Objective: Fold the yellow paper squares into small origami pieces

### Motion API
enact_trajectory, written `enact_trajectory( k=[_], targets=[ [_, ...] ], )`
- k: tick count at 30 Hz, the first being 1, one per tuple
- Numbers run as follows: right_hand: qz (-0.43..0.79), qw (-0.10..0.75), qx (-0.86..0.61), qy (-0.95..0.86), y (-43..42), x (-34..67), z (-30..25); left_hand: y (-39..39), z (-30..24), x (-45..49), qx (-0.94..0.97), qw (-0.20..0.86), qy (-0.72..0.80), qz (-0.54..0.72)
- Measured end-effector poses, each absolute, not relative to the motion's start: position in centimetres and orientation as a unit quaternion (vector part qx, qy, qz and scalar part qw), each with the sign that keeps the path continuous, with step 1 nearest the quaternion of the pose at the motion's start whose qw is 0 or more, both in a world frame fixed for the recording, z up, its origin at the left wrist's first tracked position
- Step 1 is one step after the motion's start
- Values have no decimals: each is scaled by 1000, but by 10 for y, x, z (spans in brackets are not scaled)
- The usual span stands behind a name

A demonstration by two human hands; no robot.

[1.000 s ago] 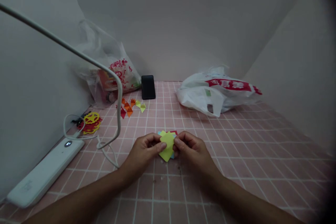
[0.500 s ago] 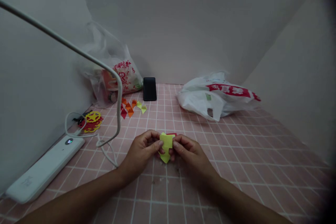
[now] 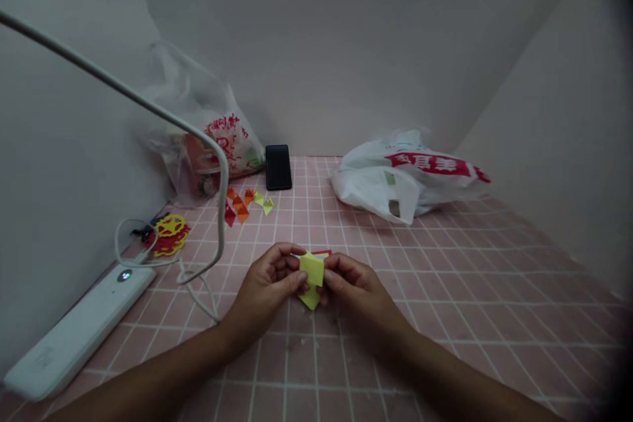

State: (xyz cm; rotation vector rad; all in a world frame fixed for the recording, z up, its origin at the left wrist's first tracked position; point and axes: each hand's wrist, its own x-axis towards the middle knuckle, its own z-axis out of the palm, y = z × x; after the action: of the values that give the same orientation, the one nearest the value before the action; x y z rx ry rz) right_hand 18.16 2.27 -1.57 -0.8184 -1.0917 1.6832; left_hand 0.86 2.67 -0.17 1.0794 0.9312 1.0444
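Observation:
A small yellow piece of paper [image 3: 312, 270] is pinched between my two hands, above the tiled surface at the front middle. My left hand [image 3: 270, 282] grips its left edge between thumb and fingers. On the right edge, my right hand [image 3: 359, 287] pinches it with thumb and forefinger. More yellow paper [image 3: 310, 299] shows just below, ending in a point. Behind the held piece, a red paper edge [image 3: 324, 252] peeks out; the rest of it is hidden.
Small folded papers [image 3: 240, 204] in red, orange and yellow lie near a black phone [image 3: 278, 168]. Plastic bags stand left [image 3: 232, 145] and right [image 3: 376, 181]. A white power bank [image 3: 82, 330], its cable [image 3: 225, 191] arching overhead, and yellow-red cutouts [image 3: 171, 227] are at left.
The held yellow paper is tilted slightly differently, its right side a little lower. Both hands keep their pinch. The whole view has shifted slightly.

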Motion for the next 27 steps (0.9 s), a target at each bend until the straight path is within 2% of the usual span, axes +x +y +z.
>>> enact_trajectory(
  k=[7, 13, 20, 27],
  targets=[
    [690, 453, -364, -432, 22, 179, -16, 22, -4, 10, 517, 611, 405, 442],
    [687, 486, -350, -411, 21, 179, -12, 21, -1, 11, 502, 588, 405, 488],
    [658, 488, -367, -441, 19, 180, -8, 23, 1, 9, 514, 600, 412, 453],
    [637, 491, -367, -468, 21, 181, -10, 23, 1, 7, 591, 490, 441, 465]
  ],
)
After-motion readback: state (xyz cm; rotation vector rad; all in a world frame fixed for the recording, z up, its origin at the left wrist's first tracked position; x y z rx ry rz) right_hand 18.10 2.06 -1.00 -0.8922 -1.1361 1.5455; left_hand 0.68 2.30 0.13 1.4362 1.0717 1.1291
